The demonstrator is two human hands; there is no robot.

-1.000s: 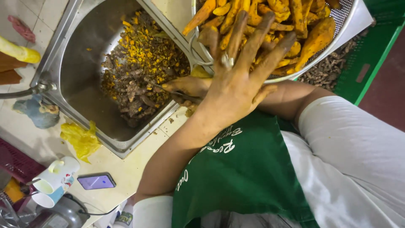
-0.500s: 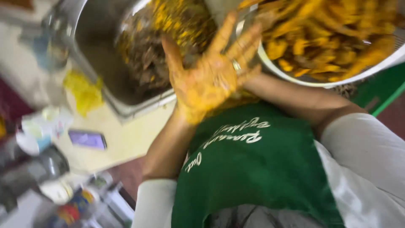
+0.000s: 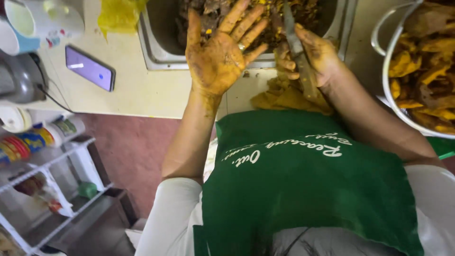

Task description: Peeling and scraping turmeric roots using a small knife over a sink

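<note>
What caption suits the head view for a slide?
Stained left hand spread open, palm up, beside right hand gripping a knife over a steel sink of peelings.

A green apron (image 3: 308, 189) with white script lettering covers the chest — white short sleeves (image 3: 166, 218) beneath. A ring (image 3: 241, 46) sits on the left hand (image 3: 218, 59) — yellow-stained.

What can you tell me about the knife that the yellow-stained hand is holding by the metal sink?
The long, narrow knife looks like dull grey metal, smeared with yellow and brown residue. The stained right hand grips its lower end, hiding most of the handle. Its blade points up and away, over the edge of the steel sink and above the dark peelings inside. The tip is hard to make out.
</note>
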